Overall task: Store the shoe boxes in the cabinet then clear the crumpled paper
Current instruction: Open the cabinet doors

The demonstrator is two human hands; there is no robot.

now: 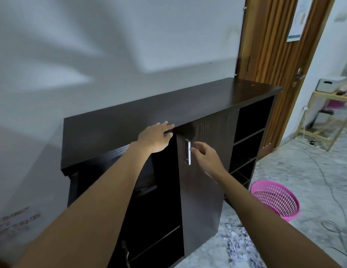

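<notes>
Head view: left hand (156, 137) lies flat, fingers spread, on the front edge of the dark cabinet (168, 111) top, gripping nothing. Right hand (206, 156), half open and empty, is just beside the silver handle (188, 151) of the closed door (203, 180); pink basket (275, 201) stands on the floor

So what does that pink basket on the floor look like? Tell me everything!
The pink basket is round and looks like plastic, with a solid rim and walls made of an open grid of little holes. It stands upright on the speckled floor, to the right of the dark cabinet and close to its open shelves. Nothing can be seen inside it, and neither hand touches it. Its base is partly hidden by the person's right forearm.
</notes>
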